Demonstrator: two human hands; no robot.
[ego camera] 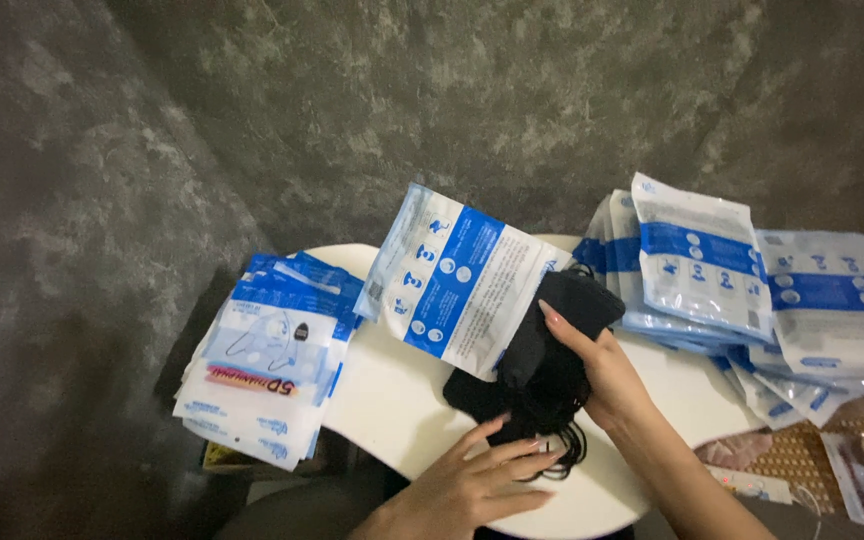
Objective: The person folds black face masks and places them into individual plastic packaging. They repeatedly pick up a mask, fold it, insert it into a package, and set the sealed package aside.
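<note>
My right hand [607,375] grips a stack of black face masks [564,318] whose upper end sits in the mouth of a blue and white plastic pouch [457,285]. The pouch is raised and tilted above a round white table [392,400]. Under the hand lies a pile of more black masks [527,395] with thin ear loops trailing off it. My left hand [462,485] rests at the near edge of that pile, fingers spread flat and fingertips touching the loops. It holds nothing.
A fanned stack of flat blue and white pouches [267,365] hangs over the table's left edge. Another spread of similar pouches [722,275] covers the right side. A woven mat [792,455] shows at lower right. Dark rough concrete [102,200] surrounds the table.
</note>
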